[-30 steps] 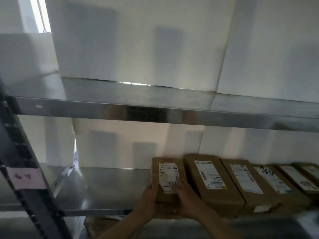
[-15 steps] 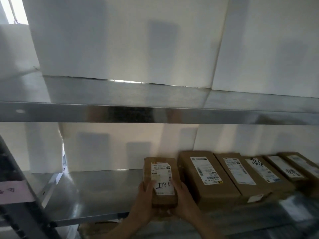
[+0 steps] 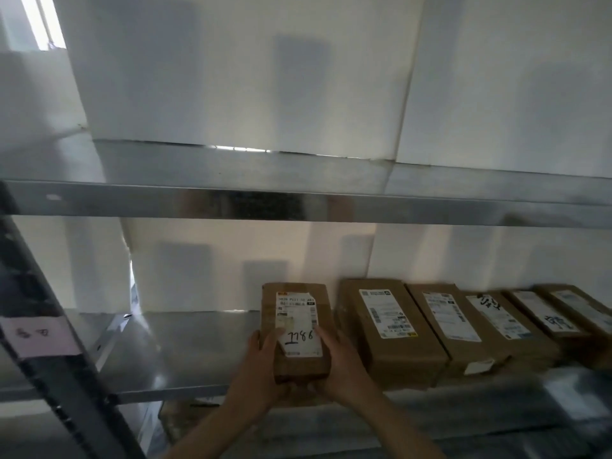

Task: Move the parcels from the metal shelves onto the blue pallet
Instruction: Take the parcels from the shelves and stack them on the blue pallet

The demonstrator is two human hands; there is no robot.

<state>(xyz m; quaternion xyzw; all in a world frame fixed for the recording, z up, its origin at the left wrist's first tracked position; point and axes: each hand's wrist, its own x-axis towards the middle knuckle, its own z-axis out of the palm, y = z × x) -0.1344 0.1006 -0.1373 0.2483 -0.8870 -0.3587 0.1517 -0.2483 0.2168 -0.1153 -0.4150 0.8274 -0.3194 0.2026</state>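
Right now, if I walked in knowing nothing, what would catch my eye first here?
First the hands: the left hand and right hand grip a small brown parcel with a handwritten number on its label, at the front of the lower metal shelf. To its right, a row of similar parcels lies side by side. The upper shelf shows only bare metal.

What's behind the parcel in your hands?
Metal shelf and the white back panel show behind the parcel. Its bulk hides the shelf right behind it; left hand and right hand grip its near end.
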